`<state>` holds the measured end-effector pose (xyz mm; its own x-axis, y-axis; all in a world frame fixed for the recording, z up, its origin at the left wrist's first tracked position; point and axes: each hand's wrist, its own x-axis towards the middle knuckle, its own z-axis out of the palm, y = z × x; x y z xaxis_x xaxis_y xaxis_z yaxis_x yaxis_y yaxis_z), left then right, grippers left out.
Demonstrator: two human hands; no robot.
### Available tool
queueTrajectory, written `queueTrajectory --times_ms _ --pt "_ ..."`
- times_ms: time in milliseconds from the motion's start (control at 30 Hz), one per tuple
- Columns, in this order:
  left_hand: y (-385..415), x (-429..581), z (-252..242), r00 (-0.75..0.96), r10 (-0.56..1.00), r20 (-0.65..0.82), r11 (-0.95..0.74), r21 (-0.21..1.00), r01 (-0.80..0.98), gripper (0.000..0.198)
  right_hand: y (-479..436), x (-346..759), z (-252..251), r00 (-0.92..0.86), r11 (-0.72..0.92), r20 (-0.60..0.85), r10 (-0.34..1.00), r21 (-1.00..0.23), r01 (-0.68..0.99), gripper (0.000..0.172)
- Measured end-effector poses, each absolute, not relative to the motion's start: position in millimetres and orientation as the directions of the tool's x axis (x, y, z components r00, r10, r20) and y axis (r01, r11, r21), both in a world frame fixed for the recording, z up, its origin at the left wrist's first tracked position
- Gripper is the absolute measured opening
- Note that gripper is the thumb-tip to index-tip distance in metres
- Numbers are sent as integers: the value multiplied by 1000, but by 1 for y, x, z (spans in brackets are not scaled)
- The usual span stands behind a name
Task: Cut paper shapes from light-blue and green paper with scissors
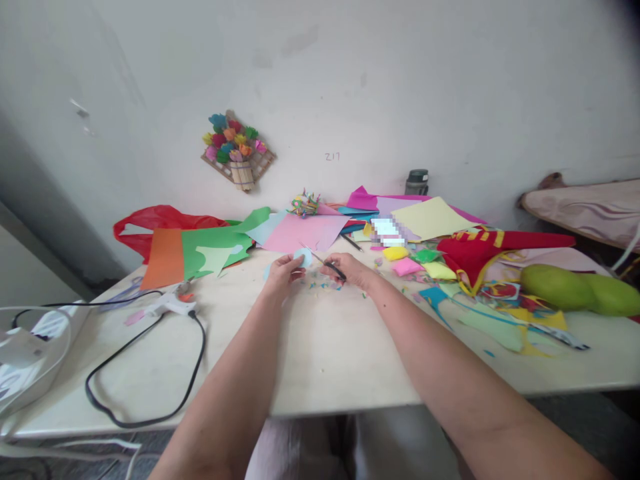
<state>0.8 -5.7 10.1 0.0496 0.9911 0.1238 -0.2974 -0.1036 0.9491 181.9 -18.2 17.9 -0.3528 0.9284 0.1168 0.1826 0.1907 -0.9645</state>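
My left hand (283,275) pinches a small light blue paper piece (303,257) with a rounded edge. My right hand (347,271) is wrapped round the black handles of a pair of scissors (334,269), whose blades point left toward that paper. Whether the blades touch the paper is hard to make out. Small blue and yellow paper scraps (320,285) lie on the table below my hands. Just behind them rests a pink paper sheet (305,231).
A glue gun (173,303) and its black cord (120,419) lie at left, near a white power strip (53,327). Orange (163,257) and green sheets (215,250) stand behind. Green fruit (557,287), a red cloth (467,257) and paper cuttings (490,327) occupy the right. A dark bottle (417,182) stands at the wall.
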Motion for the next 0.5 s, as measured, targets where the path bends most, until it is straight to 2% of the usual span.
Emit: queueTrajectory --times_ms 500 --pt "-6 0 13 33 997 75 -59 938 -343 21 -20 182 22 -362 179 99 927 -965 193 24"
